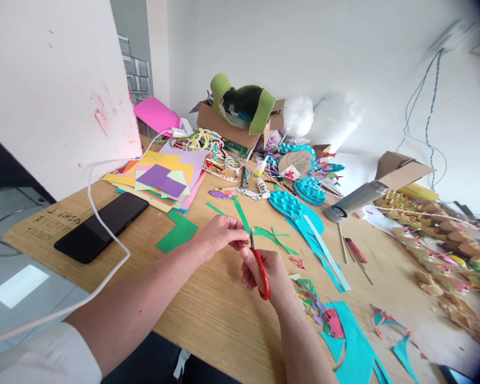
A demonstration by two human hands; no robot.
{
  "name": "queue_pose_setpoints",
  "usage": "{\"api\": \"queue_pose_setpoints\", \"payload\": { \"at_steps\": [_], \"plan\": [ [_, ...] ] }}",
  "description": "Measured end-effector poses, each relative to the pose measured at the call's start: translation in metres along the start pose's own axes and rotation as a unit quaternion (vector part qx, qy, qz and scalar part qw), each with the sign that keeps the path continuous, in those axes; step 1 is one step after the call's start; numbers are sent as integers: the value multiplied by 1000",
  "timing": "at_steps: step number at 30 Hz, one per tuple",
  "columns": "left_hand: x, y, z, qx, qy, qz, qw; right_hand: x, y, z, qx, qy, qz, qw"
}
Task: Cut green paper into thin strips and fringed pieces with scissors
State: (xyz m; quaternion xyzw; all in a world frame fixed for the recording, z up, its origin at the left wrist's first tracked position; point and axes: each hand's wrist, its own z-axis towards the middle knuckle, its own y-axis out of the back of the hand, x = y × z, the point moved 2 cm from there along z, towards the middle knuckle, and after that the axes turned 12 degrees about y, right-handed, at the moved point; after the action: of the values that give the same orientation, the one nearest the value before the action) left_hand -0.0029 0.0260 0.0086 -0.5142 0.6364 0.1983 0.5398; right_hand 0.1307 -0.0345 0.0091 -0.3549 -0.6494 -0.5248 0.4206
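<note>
Two hands of mine show in the head view, close together over the wooden table (208,314). My left hand (227,232) is closed in a pinch, thumb against fingers, on the near end of a narrow green strip (242,215), which points up and away from my fingertips. My right hand (267,271), just beside it and a little nearer to me, is curled around the red-handled scissors (264,274), their blades pointing away from me and meeting the strip right by my left fingertips; how far apart the blades stand I cannot tell. Just left of my pinch lies a bent piece of green paper (178,231), and farther left a black phone (104,226) with a white cable (122,248) crossing over it. Beyond my left hand, off to the left, is a stack of coloured paper (164,184). Thin green scraps (278,240) lie just past my right hand, with a white glue bottle (263,188) farther beyond. Right of my grip are a red cutter (356,250) and a silver tube (358,199); nearer to me on that side spreads a cut blue sheet (354,341).
</note>
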Motion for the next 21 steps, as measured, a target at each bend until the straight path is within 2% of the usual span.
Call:
{"api": "queue_pose_setpoints", "payload": {
  "at_steps": [15,21],
  "plan": [
    [1,-1,0,3,7,-11,1000,3,-1,0,-10,-20,7,1000],
    [0,-1,-1,1,9,1,1000,-2,-1,0,0,4,-2,1000]
  ]
}}
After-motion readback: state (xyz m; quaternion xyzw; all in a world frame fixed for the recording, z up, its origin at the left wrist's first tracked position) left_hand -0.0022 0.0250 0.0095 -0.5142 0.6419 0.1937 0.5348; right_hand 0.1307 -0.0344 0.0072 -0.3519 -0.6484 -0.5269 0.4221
